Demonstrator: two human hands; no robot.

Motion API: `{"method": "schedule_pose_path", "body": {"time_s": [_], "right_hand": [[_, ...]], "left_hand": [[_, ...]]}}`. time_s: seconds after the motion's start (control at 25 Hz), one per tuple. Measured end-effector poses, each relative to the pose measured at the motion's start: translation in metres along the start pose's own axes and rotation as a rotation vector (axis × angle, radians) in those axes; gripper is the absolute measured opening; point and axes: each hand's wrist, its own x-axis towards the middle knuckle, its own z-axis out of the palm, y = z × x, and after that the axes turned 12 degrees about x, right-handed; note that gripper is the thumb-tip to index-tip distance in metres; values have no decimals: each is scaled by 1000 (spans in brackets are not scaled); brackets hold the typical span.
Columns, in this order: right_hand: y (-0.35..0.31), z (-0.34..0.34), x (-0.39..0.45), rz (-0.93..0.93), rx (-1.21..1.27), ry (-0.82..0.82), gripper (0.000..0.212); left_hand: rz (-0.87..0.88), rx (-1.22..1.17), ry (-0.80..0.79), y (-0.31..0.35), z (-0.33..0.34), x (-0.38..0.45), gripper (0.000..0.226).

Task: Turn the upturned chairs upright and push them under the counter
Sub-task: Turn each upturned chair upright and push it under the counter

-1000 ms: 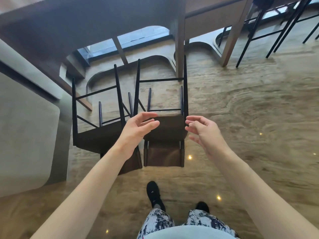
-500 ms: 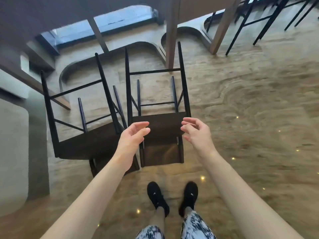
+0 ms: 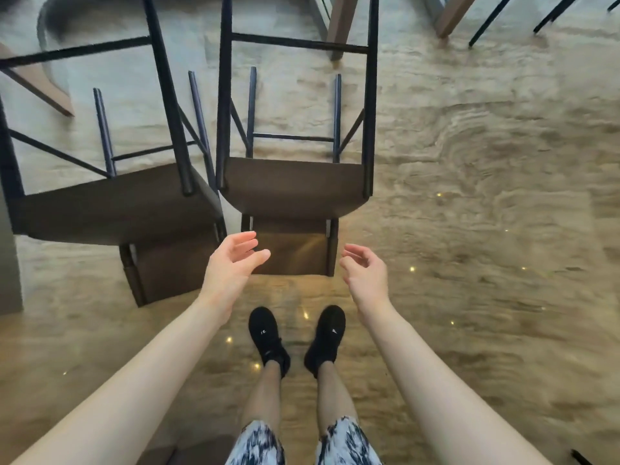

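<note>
Two dark brown chairs with black metal legs stand upside down on the glossy floor, legs pointing up. The right chair (image 3: pixel 295 186) is straight ahead of me, its backrest resting on the floor near my feet. The left chair (image 3: pixel 110 209) stands close beside it. My left hand (image 3: pixel 231 266) hovers with relaxed fingers at the left side of the right chair's backrest, holding nothing. My right hand (image 3: pixel 364 273) hovers empty with loosely curled fingers at the backrest's right side.
Wooden counter supports (image 3: pixel 340 25) rise at the top, with another support (image 3: pixel 453 15) and more black chair legs (image 3: pixel 493 21) at the top right. A grey wall panel (image 3: pixel 8 263) lies at the left edge. My black shoes (image 3: pixel 268 337) stand just before the chairs.
The view has tilted down and moved nearer the chairs. Both hands have dropped from seat level to beside the right chair's backrest, still empty.
</note>
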Motion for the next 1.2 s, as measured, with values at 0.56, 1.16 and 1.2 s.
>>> {"method": "schedule_pose_path", "body": {"time_s": [0.56,1.16,1.2], "right_hand": [[179,-26,158,117,-237,44,32],[358,9,368,167,-421,127,47],[369,9,386,154,-436,147,51]], "left_hand": [[-236,139,45,-193,78,107,39],[-304,288,189,-366,136,306,54],[-296,310,221,-376,137,323,58]]}}
